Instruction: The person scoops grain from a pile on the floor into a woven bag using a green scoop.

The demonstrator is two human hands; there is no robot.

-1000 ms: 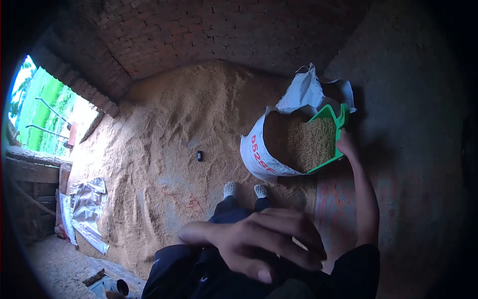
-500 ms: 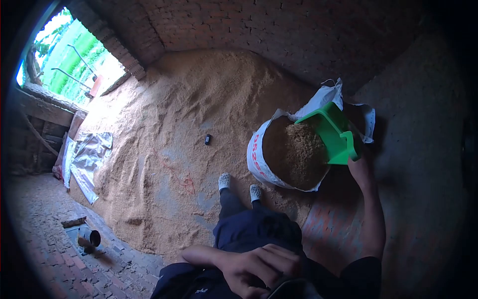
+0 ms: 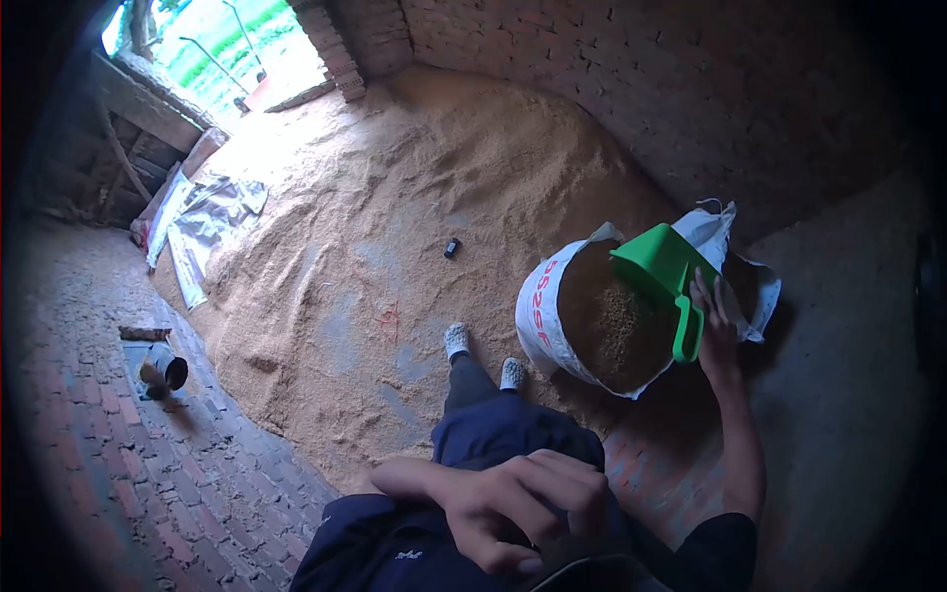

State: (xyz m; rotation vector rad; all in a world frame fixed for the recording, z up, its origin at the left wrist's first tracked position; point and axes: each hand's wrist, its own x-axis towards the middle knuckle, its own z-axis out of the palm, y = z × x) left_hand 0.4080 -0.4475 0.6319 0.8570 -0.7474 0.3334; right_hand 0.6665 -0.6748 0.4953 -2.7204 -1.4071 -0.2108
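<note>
One small black object (image 3: 452,249) lies on spread grain (image 3: 395,187); the left hand (image 3: 528,503) is loosely curled, its grip unclear. Rightward, an open white sack (image 3: 548,316) holds grain beneath the tilted green scoop (image 3: 659,264), touched by the right hand's (image 3: 717,321) spread fingers.

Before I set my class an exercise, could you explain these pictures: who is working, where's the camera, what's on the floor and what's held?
No robot: a person works bare-handed, seen from a camera worn on the head, looking forward and down. Grain-like material covers much of the floor, with a small dark object on it. An open white sack holds similar material. The right hand has fingers against a green scoop tilted over the sack; the grip is unclear. The left hand is near the body, fingers curled.
</note>
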